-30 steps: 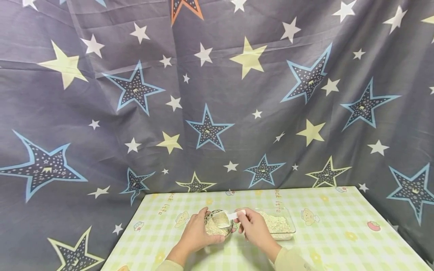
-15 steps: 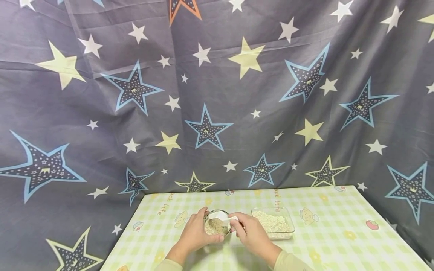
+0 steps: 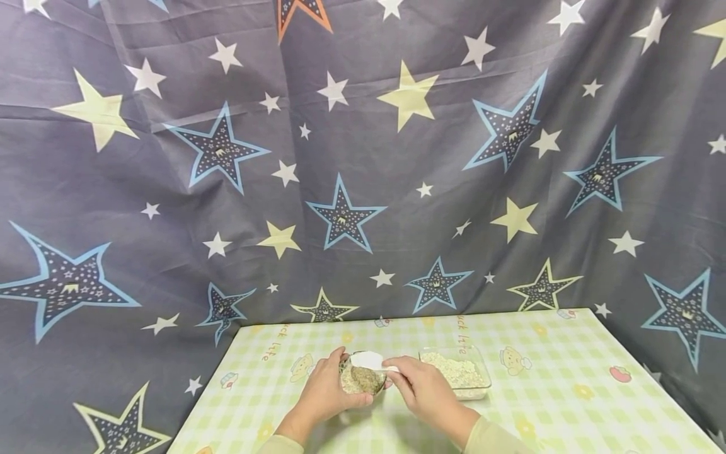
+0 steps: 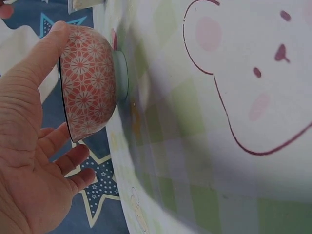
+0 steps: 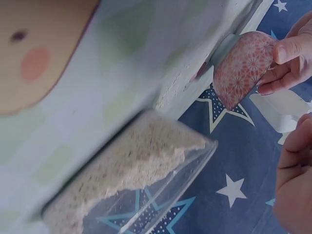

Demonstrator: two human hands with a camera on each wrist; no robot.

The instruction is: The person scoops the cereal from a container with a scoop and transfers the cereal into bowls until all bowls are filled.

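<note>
A small bowl [image 4: 90, 80] with a red and white flower pattern stands on the table, a pale flaky heap like oats [image 3: 347, 384] inside it. My left hand [image 3: 324, 391] holds it by the rim, thumb on the near side and fingers on the far side. Over the bowl, a white measuring scoop [image 3: 367, 360] is tipped on its side, with flakes directly below its mouth. My right hand [image 3: 422, 389] pinches the scoop's handle between thumb and fingers. To the right of the bowl sits a clear rectangular container [image 3: 472, 396] partly filled with similar flakes [image 3: 454, 371].
A green and white checked cloth with cartoon prints covers the table [image 3: 567, 403]. Behind it hangs a dark curtain [image 3: 391, 151] printed with stars. A few crumbs [image 5: 170, 92] lie on the cloth close to the container.
My right hand has turned the scoop over above the bowl, and its flakes have come out into the bowl. The left hand keeps its hold on the rim.
</note>
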